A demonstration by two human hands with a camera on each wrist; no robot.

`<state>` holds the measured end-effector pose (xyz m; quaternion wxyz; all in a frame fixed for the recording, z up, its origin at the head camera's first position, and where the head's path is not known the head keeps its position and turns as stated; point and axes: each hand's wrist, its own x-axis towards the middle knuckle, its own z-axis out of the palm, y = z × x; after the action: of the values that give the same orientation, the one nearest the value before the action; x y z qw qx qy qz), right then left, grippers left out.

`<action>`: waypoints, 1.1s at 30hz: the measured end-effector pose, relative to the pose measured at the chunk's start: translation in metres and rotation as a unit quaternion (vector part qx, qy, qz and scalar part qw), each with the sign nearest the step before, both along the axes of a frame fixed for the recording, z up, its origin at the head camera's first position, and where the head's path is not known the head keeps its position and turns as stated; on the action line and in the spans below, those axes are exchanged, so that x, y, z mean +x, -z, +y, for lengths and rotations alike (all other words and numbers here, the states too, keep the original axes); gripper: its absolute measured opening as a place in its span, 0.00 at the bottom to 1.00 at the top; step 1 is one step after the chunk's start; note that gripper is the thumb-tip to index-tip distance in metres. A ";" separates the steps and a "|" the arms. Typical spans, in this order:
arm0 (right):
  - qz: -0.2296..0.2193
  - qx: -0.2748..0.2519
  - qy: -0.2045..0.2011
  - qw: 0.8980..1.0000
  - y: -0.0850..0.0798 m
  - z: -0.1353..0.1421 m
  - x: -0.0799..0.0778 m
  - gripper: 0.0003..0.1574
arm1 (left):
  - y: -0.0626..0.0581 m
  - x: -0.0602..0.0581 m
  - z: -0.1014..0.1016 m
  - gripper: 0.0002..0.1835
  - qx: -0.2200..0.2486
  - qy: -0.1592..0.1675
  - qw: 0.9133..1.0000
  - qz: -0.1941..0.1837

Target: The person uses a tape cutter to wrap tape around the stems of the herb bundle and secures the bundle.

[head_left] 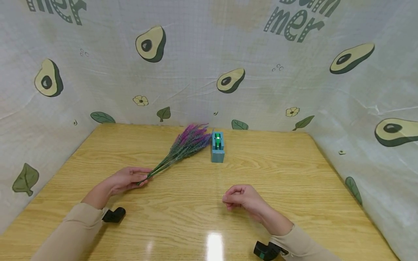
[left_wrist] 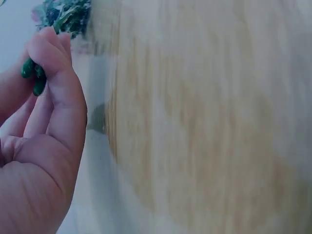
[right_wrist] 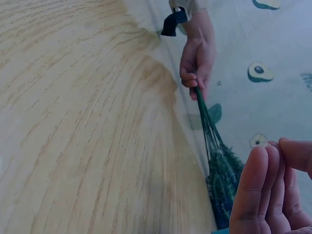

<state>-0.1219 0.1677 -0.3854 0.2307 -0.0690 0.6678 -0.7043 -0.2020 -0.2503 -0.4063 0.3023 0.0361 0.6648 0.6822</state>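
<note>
A bunch of artificial lavender (head_left: 187,143) with purple heads and green stems reaches up and to the right from my left hand (head_left: 128,180). That hand pinches the stem ends between thumb and fingers; in the left wrist view the green stem tips (left_wrist: 34,75) poke out beside the thumb. The flower heads lie close to a blue tape dispenser (head_left: 217,156) with a green roll. My right hand (head_left: 245,199) is over the table, right of centre, its fingers bent and the thumb meeting the fingertips. No object shows between them in the right wrist view.
A wood-grain table (head_left: 183,232) fills the lower view. Behind it and at both sides hangs a pale cloth (head_left: 192,47) printed with avocados and leaves. Each wrist carries a black camera, such as the right one (head_left: 267,251).
</note>
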 end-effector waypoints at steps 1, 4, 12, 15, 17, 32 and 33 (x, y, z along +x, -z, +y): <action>0.000 -0.003 0.000 1.000 -0.001 0.000 0.000 0.02 | 0.000 0.001 -0.001 0.29 -0.008 -0.001 1.000 0.002; 0.000 -0.010 -0.002 1.000 -0.002 0.000 0.000 0.02 | -0.002 0.003 -0.002 0.28 -0.040 0.002 0.999 0.015; 0.001 -0.019 -0.001 1.000 -0.005 0.001 0.000 0.02 | -0.003 0.007 -0.003 0.26 -0.095 0.008 0.995 0.033; 0.010 -0.022 -0.004 1.000 -0.008 0.003 -0.001 0.02 | -0.003 0.008 -0.006 0.26 -0.084 0.009 0.996 0.028; 0.018 -0.023 -0.006 1.000 -0.011 0.004 -0.002 0.02 | -0.004 0.010 -0.011 0.26 -0.075 0.012 0.997 0.024; 0.042 -0.027 0.007 0.999 -0.040 0.011 -0.011 0.04 | -0.004 0.035 -0.048 0.22 -0.038 0.076 0.996 0.024; 0.043 -0.029 0.008 0.999 -0.042 0.011 -0.012 0.04 | -0.004 0.036 -0.050 0.20 -0.029 0.085 0.996 0.026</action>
<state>-0.1335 0.1783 -0.3437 0.1940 -0.1008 0.6568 -0.7217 -0.1656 -0.3002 -0.4019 0.3425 0.1011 0.6868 0.6331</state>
